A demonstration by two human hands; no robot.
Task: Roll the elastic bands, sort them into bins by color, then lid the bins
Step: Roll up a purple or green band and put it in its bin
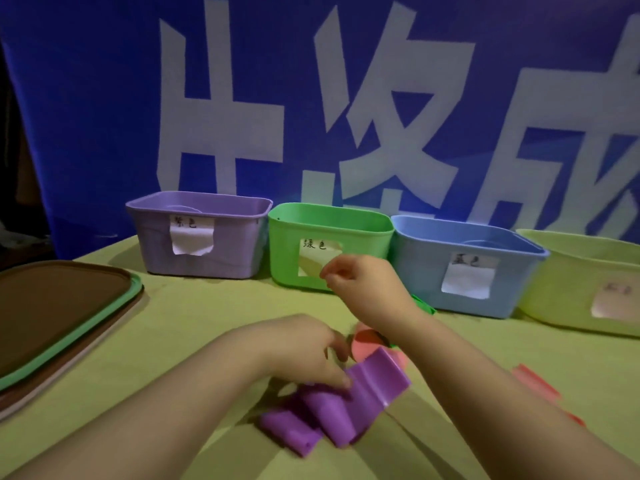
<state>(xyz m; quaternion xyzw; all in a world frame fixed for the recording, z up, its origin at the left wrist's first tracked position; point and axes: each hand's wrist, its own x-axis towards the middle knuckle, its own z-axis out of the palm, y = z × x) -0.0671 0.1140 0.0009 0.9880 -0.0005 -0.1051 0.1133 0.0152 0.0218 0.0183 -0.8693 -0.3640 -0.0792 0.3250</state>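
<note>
Behind, a blue banner (pixel 104 116) hung upright across the whole back, printed with big white characters (pixel 221 133), cut off at top and right edge. Below, a yellow-green tablecloth (pixel 207 306) spread flat, lightly creased, meeting the banner's lower edge at the back. Soft shadows across the cloth near the front. At far left, a dark gap (pixel 14 168) beside the banner, too dim to make out.

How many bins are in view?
4, in a row: purple bin leftmost, green bin, blue bin, then yellow bin cut off at the right edge; more may sit beyond it.
</note>
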